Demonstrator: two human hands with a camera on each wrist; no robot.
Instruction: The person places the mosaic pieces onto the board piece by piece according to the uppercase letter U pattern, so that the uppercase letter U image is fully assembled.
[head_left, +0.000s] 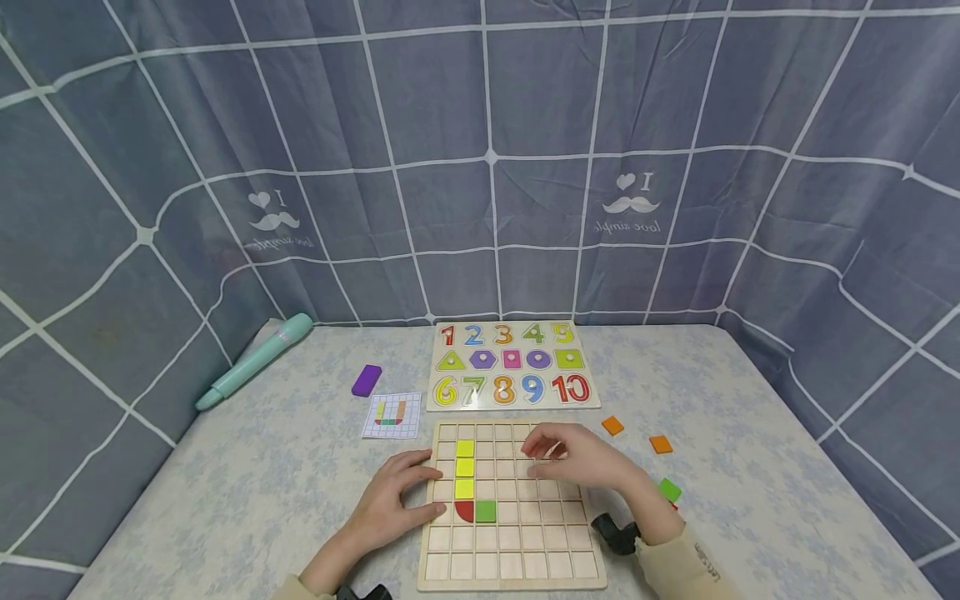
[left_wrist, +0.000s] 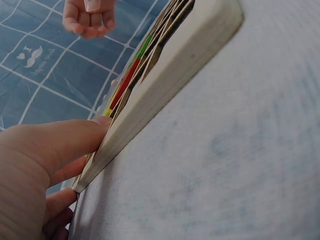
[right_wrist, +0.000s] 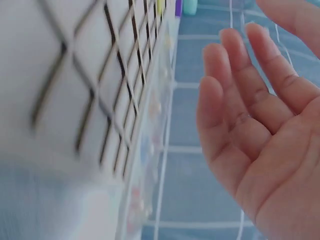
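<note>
A wooden grid board (head_left: 517, 537) carries three yellow squares (head_left: 464, 468) in a column. Below them sit a red quarter-round piece (head_left: 465, 511) and, right beside it, a green square (head_left: 486, 511). My left hand (head_left: 390, 500) rests at the board's left edge, thumb tip (left_wrist: 102, 121) on the rim and the other fingers along the side. Over the board's upper right part is my right hand (head_left: 573, 454), its fingers loosely bent. In the right wrist view its palm (right_wrist: 285, 170) shows with nothing in it.
Two orange squares (head_left: 612, 426) lie right of the board; a green square (head_left: 670, 489) and a partly hidden red piece are near the right forearm. Behind stands a number puzzle (head_left: 513, 400). Left are a pattern card (head_left: 405, 427), a purple block (head_left: 367, 381) and a teal stick-shaped object (head_left: 255, 362).
</note>
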